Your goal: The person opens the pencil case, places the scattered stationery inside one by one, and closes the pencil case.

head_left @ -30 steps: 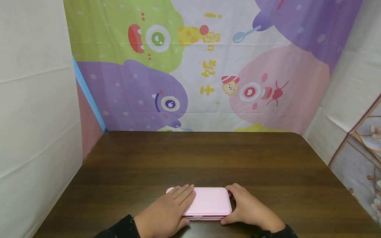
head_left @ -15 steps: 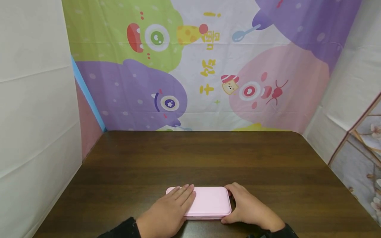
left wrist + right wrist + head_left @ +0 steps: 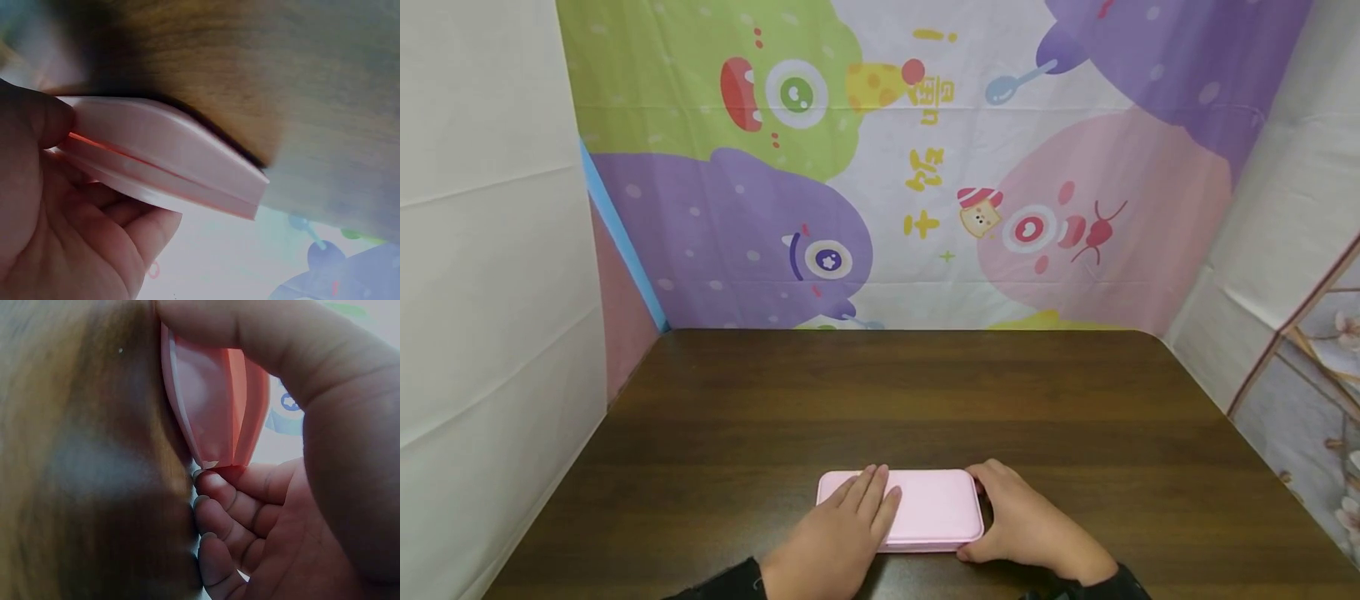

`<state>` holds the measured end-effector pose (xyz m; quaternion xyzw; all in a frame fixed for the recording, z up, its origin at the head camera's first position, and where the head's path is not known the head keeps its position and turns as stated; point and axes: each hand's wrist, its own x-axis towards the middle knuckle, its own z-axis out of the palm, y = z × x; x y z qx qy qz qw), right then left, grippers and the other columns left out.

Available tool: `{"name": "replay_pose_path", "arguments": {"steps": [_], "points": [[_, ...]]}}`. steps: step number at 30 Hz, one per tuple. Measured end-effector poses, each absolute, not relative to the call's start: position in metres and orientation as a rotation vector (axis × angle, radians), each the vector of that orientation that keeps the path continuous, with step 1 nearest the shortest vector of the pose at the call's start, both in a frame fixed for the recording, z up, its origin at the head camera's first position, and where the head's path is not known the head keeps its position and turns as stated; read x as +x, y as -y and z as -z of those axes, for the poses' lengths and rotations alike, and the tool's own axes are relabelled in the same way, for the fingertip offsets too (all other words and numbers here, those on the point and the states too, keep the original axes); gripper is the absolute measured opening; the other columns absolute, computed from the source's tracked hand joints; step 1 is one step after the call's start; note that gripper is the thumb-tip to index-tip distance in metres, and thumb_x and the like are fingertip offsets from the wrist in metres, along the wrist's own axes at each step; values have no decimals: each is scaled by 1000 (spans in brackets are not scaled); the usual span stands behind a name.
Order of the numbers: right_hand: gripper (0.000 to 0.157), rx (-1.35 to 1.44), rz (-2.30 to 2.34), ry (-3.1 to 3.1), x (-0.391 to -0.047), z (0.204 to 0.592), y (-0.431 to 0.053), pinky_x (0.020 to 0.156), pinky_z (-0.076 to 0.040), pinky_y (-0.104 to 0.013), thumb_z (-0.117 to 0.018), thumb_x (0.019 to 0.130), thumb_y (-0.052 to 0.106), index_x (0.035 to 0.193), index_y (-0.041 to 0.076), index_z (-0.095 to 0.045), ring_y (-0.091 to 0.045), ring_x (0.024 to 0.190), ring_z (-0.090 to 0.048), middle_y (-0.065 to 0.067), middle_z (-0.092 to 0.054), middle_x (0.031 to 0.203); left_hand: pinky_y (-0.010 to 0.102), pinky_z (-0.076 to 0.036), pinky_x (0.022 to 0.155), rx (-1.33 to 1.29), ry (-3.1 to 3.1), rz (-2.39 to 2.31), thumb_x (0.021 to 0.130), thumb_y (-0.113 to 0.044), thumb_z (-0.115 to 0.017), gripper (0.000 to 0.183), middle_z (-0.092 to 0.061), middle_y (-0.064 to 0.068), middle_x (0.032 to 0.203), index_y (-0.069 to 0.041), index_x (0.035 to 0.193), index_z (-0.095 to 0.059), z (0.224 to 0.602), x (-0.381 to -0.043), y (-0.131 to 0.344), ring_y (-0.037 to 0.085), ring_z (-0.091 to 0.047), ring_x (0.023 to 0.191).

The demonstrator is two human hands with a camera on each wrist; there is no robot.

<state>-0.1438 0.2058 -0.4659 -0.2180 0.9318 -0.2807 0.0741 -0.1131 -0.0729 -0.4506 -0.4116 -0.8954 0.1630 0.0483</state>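
A pink rectangular case (image 3: 936, 504) with rounded corners lies flat near the front of the table. My left hand (image 3: 838, 529) rests on the left part of its lid with the fingers straight and close together. In the left wrist view the left thumb (image 3: 53, 119) touches the case's side beside the thin seam (image 3: 144, 164) between lid and base. At the right end, my right hand (image 3: 1026, 525) grips the case, thumb at the front corner and fingers at the back corner. Curled fingertips (image 3: 215, 487) meet the case's edge in the right wrist view. Its inside is hidden.
The dark brown wooden table (image 3: 880, 400) extends behind the case. A cartoon-printed cloth (image 3: 925, 283) hangs at the back edge. White cloth (image 3: 490, 292) bounds the left side, and a flower-patterned panel (image 3: 1315, 400) stands at the right.
My left hand has slid slightly right over the lid; its thumb and the case's front clasp have gone out of sight in the head view. My right hand has stayed in place.
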Motion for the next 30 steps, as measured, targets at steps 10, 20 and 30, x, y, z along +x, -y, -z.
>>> {"name": "replay_pose_path", "arguments": {"steps": [10, 20, 30], "points": [[85, -640, 826, -2826, -141, 466, -206, 84, -47, -39, -87, 58, 51, 123, 7, -54, -14, 97, -48, 5, -51, 108, 39, -32, 112, -1256, 2696, -538, 98, -39, -45, 63, -32, 24, 153, -4, 149, -36, 450, -111, 69, 33, -31, 141], [88, -602, 836, -2814, -143, 464, -207, 85, -47, -40, -87, 57, 53, 124, 6, -53, -15, 97, -48, 3, -52, 108, 38, -32, 112, -1238, 2706, -455, 98, -30, -46, 56, -34, 22, 153, -3, 147, -38, 446, -114, 70, 31, -31, 141], [100, -562, 838, -2779, -141, 466, -208, 87, -47, -43, -84, 57, 62, 129, 3, -50, -18, 102, -47, 0, -51, 111, 47, -33, 110, -959, 2997, 292, 96, -30, -57, 62, -37, 23, 150, 4, 145, -39, 424, -116, 94, 32, -34, 139]]}}
